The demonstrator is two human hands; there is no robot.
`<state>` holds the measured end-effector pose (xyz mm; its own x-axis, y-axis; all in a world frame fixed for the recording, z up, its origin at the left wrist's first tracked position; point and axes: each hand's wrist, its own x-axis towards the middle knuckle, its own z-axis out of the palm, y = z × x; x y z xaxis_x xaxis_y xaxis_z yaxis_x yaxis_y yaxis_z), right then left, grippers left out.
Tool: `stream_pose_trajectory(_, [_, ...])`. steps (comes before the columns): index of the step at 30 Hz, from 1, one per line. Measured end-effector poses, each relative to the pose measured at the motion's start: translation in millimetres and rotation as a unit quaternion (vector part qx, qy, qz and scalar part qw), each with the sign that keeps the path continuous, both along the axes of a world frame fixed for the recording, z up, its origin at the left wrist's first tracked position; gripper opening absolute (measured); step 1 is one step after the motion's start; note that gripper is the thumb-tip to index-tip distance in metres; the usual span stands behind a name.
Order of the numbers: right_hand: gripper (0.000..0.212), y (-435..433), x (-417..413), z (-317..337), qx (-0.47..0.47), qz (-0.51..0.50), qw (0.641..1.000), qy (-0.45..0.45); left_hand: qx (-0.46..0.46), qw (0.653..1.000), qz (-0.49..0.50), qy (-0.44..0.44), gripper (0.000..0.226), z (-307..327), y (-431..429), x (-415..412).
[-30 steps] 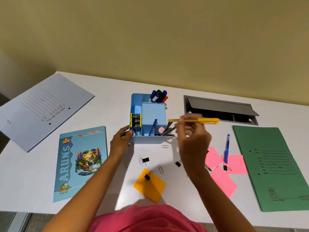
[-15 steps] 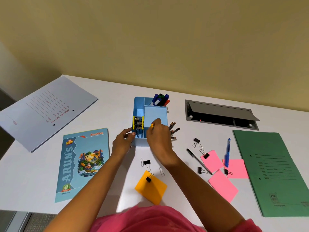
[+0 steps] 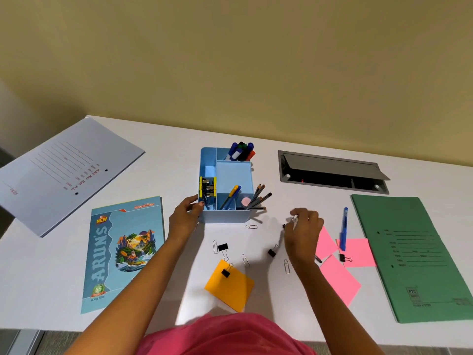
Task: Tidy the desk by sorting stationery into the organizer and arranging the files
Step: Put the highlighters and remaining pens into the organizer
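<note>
Blue organizer [image 3: 225,216] sits left of our right grip [image 3: 304,231], which pinches what may be a binder clip [image 3: 293,219]; our left grip [image 3: 185,219] holds its corner

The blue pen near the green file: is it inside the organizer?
No: the blue pen lies on the desk, partly over a pink note, outside the organizer.

Materials and finishes, as observed
Organizer [image 3: 225,216]: smooth blue plastic. Bench [image 3: 179,155]: smooth, matt white. Green file [image 3: 414,257]: matt card. Notebook [image 3: 122,252]: glossy printed cover. Binder clip [image 3: 294,219]: bright metal wire loop.
</note>
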<state>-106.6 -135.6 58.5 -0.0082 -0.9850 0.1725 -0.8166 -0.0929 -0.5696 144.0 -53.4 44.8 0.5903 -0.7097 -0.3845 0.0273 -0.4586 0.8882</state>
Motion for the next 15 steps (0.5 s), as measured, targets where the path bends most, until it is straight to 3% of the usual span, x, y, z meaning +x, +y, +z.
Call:
stream_pose_trajectory(4, [0.030, -11.1, -22.8, -34.8, 0.128, 0.020, 0.982, 0.138, -0.001, 1.000, -0.008, -0.002, 0.038, 1.9, -0.3, 0.9])
stream_pose_trajectory(8, [0.013, -6.1, -22.3, -49.3, 0.121, 0.056, 0.974, 0.181, 0.001, 1.000, -0.009, 0.001, 0.038, 3.7, 0.2, 0.9])
stream_pose_trajectory(12, [0.008, -8.8, -17.6, -53.3, 0.067, 0.057, 0.982, 0.168, 0.001, 1.000, -0.008, 0.009, 0.038, 4.6, 0.7, 0.5])
stream_pose_trajectory(15, [0.012, -6.5, -11.1, -31.1, 0.025, 0.036, 0.995, 0.085, 0.004, 1.000, -0.010, 0.007, 0.038, 4.6, 0.5, 1.0])
